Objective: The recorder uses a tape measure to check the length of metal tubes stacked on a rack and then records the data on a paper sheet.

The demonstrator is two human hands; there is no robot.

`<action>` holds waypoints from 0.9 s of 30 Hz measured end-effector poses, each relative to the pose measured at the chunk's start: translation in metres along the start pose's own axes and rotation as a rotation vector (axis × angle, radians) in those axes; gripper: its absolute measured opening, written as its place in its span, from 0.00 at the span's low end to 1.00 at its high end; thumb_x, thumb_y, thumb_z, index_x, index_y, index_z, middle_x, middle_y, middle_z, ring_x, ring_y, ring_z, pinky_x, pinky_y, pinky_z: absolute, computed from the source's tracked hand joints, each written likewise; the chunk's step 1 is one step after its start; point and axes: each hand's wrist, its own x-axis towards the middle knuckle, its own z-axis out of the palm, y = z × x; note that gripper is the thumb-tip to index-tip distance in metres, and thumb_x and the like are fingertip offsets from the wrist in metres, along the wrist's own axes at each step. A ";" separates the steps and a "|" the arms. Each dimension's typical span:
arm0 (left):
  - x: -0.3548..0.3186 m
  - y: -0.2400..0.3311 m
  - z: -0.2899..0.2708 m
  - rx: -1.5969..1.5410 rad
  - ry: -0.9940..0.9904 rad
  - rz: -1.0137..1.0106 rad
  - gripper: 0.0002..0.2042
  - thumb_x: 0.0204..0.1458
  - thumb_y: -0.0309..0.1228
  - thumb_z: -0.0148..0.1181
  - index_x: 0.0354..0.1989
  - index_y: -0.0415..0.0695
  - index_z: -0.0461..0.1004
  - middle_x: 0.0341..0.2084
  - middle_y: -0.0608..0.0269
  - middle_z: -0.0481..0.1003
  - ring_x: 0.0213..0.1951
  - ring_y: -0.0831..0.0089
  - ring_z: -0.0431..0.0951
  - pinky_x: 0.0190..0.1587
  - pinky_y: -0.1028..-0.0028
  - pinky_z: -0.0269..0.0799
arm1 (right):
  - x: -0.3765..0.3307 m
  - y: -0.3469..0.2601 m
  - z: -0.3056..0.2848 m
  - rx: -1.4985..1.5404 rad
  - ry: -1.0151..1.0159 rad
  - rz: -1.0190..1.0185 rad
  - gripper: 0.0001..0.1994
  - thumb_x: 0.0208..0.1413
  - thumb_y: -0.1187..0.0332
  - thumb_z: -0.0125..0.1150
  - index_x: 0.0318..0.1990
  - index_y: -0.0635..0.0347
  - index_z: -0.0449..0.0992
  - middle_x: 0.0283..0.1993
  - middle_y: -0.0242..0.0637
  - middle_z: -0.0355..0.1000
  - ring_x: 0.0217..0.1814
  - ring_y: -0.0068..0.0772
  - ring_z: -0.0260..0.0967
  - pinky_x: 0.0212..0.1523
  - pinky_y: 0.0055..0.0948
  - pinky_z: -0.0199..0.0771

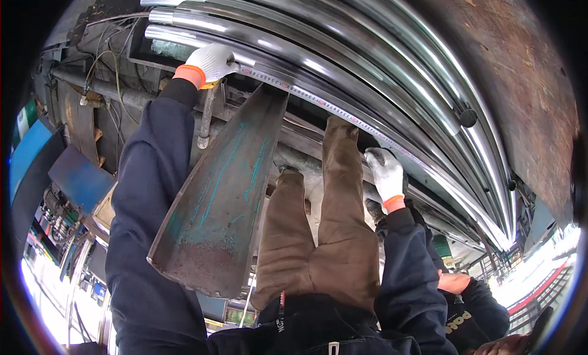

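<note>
My left hand (211, 62), in a white knit glove with an orange cuff, is closed around a tape measure, whose yellow case (211, 84) shows under the palm. From it the white blade (318, 100) runs out to the right along the near side of several shiny round metal bars (294, 61). My right hand (386, 172), gloved the same way, is lower right, just on the near side of the bars and below the blade. Its fingers are curled closed; whatever they may hold is hidden.
A long steel channel (214, 202) with teal marks juts toward me between my left arm and legs. A rusty plate (514, 61) lies beyond the bars. Pipes (101, 84) and cables are at left. Another person's dark sleeve (484, 303) is at lower right.
</note>
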 end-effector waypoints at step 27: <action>0.000 -0.003 -0.005 0.032 -0.067 0.018 0.22 0.58 0.51 0.61 0.43 0.42 0.85 0.38 0.42 0.82 0.42 0.43 0.81 0.47 0.53 0.76 | 0.015 0.076 -0.006 1.163 0.136 0.597 0.13 0.66 0.61 0.67 0.52 0.57 0.78 0.43 0.39 0.79 0.42 0.41 0.78 0.41 0.40 0.78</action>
